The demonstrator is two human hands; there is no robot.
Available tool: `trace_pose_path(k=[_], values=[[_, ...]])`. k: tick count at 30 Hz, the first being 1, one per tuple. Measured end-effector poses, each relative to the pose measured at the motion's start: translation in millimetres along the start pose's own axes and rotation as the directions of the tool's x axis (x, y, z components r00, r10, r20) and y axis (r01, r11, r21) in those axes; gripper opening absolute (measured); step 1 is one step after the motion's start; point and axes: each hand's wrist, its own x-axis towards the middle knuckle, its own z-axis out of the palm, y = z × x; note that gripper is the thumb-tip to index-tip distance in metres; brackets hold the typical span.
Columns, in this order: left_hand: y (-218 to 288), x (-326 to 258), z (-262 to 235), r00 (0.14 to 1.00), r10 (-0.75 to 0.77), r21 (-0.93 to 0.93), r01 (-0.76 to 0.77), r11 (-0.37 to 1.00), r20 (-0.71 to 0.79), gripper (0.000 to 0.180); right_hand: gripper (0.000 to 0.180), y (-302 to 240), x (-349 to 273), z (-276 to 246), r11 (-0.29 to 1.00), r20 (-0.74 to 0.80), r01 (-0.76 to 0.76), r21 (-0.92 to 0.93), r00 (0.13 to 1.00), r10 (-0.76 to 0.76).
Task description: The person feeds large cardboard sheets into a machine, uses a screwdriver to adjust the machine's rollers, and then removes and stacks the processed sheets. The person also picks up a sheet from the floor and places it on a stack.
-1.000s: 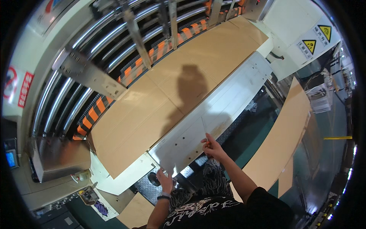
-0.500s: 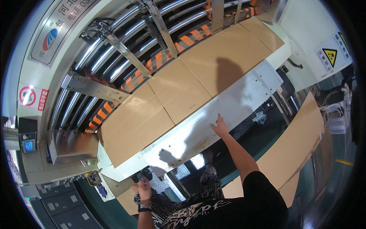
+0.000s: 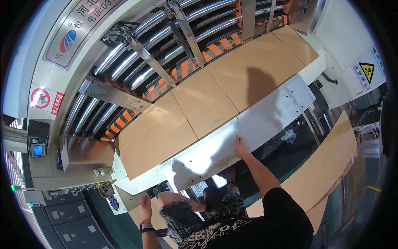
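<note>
My right hand [image 3: 241,147] is over the white metal ledge [image 3: 219,143], fingers drawn together with one pointing at the far edge. A thin line runs ahead of that fingertip; whether I hold it or it marks the ledge is unclear. My left hand [image 3: 145,209] is in the air at lower left, fingers loosely bent and slightly apart, nothing visible in them. Beyond the ledge lies a large flat brown cardboard sheet [image 3: 207,106] with crease lines, its far edge at the machine's rollers [image 3: 143,50]. My bare left knee is lifted near the ledge's front.
Orange-and-black striped strips [image 3: 180,71] and metal arms line the machine's mouth. More brown cardboard [image 3: 315,176] is on the right, over a dark green floor. A small control screen [image 3: 38,150] stands at far left, grey cabinets [image 3: 68,222] at lower left. Warning signs [image 3: 366,72] mark the machine's sides.
The view has shifted, so the machine appears farther right and lower. My left knee has risen into view. My left hand moved left, and my right hand's fingers closed in.
</note>
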Motion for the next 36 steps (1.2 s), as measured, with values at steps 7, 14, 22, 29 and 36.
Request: trace_pose_path(k=[7, 14, 22, 29, 36], values=[[-8.3, 10.2, 54.2, 0.981, 0.055, -0.218, -0.014, 0.976, 0.184, 0.022, 0.086, -28.0, -18.8, -13.9, 0.919, -0.031, -0.073, 0.387, 0.995, 0.092], [56.4, 28.8, 85.6, 0.923, 0.21, -0.549, 0.001, 0.836, 0.322, 0.021, 0.06, -97.3, -29.7, -54.3, 0.406, 0.081, -0.279, 0.87, 0.894, 0.44], [322.8, 65.5, -90.0, 0.079, 0.997, -0.901, -0.434, 0.022, -0.014, 0.061, 0.038, -166.3, -35.1, -127.7, 0.339, -0.088, -0.078, 0.938, 0.89, 0.447], [403.1, 23.3, -107.9, 0.012, 0.637, -0.617, 0.236, -0.751, -0.77, 0.069, 0.056, -154.3, -34.5, -120.3, 0.547, 0.0, -0.206, 0.811, 0.936, 0.352], [467.0, 58.3, -62.1, 0.103, 0.701, -0.687, 0.142, -0.713, -0.706, 0.059, 0.06, -114.2, -2.6, -117.7, 0.558, 0.169, -0.292, 0.777, 0.95, 0.263]])
